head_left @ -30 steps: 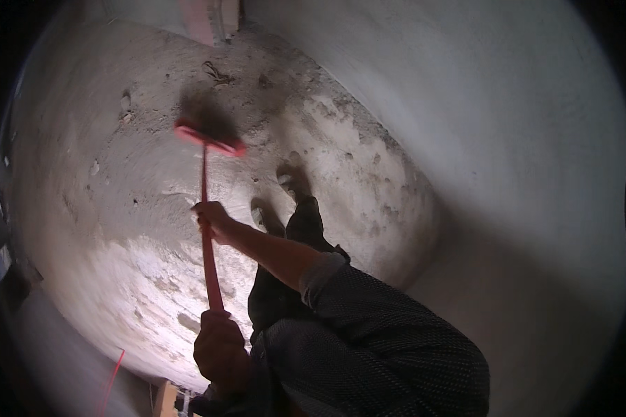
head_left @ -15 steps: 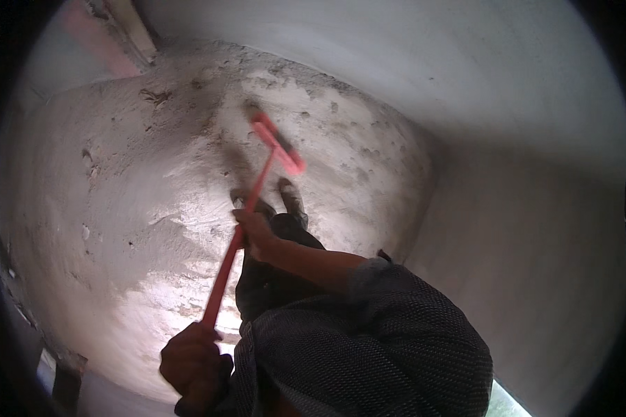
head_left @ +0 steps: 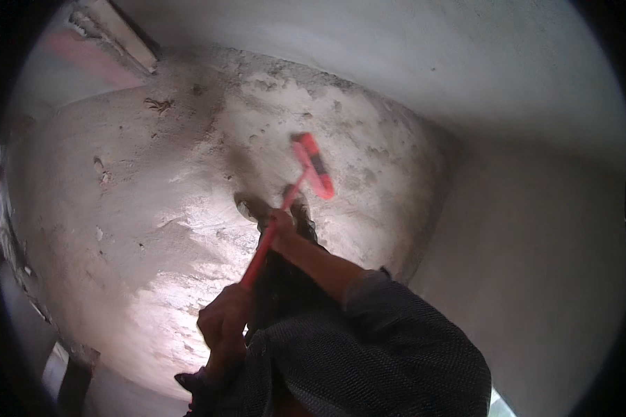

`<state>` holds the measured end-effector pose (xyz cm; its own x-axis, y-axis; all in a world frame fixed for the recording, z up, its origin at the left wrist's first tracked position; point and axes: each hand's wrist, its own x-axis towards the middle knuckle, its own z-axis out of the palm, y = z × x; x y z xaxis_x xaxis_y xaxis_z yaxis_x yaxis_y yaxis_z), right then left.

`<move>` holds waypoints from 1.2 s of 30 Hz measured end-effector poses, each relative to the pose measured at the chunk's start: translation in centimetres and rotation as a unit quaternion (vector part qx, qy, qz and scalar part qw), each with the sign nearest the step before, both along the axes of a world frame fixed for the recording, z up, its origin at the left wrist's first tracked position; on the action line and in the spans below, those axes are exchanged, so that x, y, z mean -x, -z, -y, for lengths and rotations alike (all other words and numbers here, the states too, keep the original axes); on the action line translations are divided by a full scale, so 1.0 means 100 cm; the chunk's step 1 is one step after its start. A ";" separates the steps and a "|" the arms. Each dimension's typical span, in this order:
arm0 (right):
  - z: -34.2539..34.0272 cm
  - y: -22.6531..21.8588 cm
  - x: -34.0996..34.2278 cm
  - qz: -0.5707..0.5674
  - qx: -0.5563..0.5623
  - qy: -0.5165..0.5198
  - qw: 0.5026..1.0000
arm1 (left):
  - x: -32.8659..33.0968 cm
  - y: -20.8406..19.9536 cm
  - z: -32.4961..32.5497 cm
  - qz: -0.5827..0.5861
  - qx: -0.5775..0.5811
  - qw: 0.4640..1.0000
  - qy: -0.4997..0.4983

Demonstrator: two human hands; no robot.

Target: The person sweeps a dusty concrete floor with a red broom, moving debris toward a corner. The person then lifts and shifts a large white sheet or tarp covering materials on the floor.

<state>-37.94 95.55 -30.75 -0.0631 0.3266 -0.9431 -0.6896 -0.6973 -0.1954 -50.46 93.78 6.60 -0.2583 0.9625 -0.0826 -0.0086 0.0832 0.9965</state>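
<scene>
Red broom (head_left: 306,174) gripped by both hands (head_left: 224,321), its head beside shoes (head_left: 254,207) on dusty concrete floor (head_left: 118,208).

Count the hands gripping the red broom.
2. The left hand holds the broom at its handle's upper end; the right hand grips further down toward the head.

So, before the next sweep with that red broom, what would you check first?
1. Both hands on the handle: ok. The left hand grips the top end, the right hand lower down.
2. Broom head on the floor: cannot tell, it is blurred.
3. Feet apart from the head: ok, it lies just past them.
4. Room beside the wall: ok, bare floor between.
5. Dirt left: not ok, the floor looks dusty and stained.
</scene>
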 end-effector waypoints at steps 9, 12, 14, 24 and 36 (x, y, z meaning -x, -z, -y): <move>-0.029 -0.159 0.126 -0.224 -0.029 -0.343 0.912 | -0.016 -0.077 0.030 -0.177 -0.087 0.973 0.118; -0.020 -0.193 0.128 -0.177 -0.017 -0.324 0.929 | -0.002 -0.108 0.040 -0.155 -0.126 0.970 0.136; -0.012 -0.191 0.105 -0.143 -0.070 -0.329 0.931 | 0.002 -0.104 0.058 -0.120 -0.123 0.981 0.088; 0.054 -0.096 0.003 0.116 0.031 -0.225 0.967 | 0.058 -0.009 0.115 0.059 -0.038 0.995 0.072; 0.113 -0.103 0.293 -0.140 -0.048 -0.513 0.845 | 0.134 -0.032 0.184 -0.234 -0.038 0.971 0.034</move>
